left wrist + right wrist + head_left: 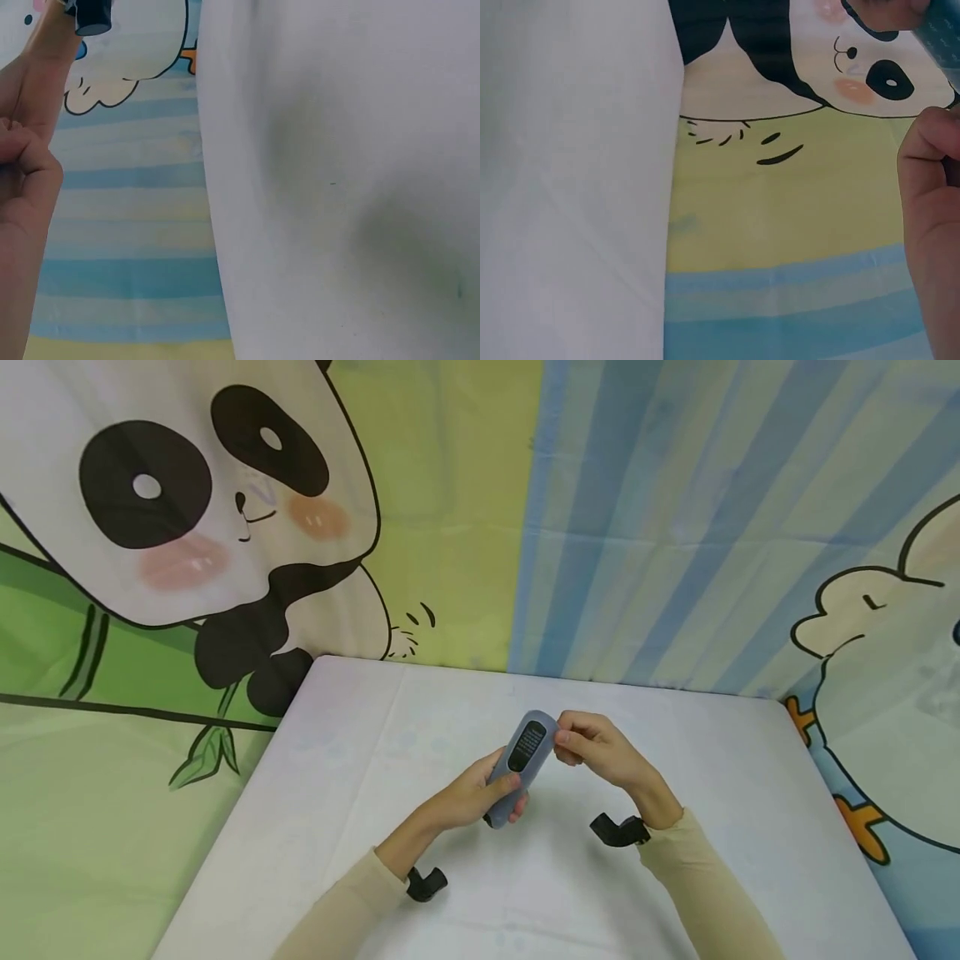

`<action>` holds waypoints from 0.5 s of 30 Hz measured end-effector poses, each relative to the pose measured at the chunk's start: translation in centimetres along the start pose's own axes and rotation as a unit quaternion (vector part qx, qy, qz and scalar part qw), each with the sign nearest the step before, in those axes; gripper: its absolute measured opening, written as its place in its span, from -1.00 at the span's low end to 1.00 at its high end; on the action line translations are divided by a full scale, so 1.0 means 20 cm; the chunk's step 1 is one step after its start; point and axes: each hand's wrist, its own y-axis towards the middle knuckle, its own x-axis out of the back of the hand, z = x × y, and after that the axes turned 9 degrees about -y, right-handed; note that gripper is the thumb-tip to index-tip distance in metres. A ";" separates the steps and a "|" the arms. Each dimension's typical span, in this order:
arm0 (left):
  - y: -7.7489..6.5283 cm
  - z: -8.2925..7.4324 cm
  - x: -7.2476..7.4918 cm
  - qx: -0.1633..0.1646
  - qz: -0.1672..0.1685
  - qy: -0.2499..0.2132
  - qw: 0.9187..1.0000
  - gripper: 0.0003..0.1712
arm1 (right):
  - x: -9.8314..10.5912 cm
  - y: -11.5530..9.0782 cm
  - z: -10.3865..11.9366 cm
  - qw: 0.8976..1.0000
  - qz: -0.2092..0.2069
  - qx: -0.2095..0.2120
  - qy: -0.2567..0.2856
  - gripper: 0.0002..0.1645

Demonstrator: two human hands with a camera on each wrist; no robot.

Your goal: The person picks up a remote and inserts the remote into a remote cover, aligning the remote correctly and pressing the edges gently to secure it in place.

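Note:
A blue-grey, elongated, rounded device [539,755] with a black oval panel bearing small pale print is held at a slant above the table; its exact kind is not clear. My left hand [480,789] grips its lower part, thumb across the front and fingers behind. At its upper right edge, my right hand [592,745] has curled fingers, with thumb and forefinger pinching the edge. In the right wrist view the curled right hand [934,180] is at the right border, near part of the device [941,37]. The left wrist view shows the left hand [26,180] cut off at the border.
A white-covered table [360,735] lies under both hands. Behind it hangs a cloth backdrop [450,527] with a panda, stripes and a white cartoon figure. Each wrist wears a black camera mount, one left [427,885] and one right [618,831].

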 end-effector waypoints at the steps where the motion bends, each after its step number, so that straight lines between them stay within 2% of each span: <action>1: 0.00 -0.01 0.00 0.001 0.007 -0.006 1.000 -0.29 | 0.00 0.00 -0.01 1.000 0.007 0.006 0.024 -0.72; 5: -0.02 -0.03 -0.01 0.014 0.030 -0.038 0.999 -0.36 | -0.02 0.01 -0.03 0.993 0.038 0.032 0.104 -0.70; 8: -0.02 -0.03 -0.01 0.027 0.037 -0.058 0.997 -0.38 | -0.03 0.01 -0.04 0.989 0.054 0.041 0.134 -0.69; 11: -0.02 -0.02 -0.02 0.032 0.024 -0.059 0.997 -0.40 | -0.04 0.01 -0.04 0.995 0.024 0.019 0.099 -0.69; 13: -0.02 -0.01 -0.02 0.027 0.003 -0.049 0.998 -0.43 | -0.04 0.00 -0.03 0.999 -0.019 -0.012 0.047 -0.71; 15: -0.01 -0.01 -0.02 0.017 -0.024 -0.030 0.999 -0.46 | -0.05 -0.01 -0.02 0.997 -0.059 -0.050 -0.006 -0.77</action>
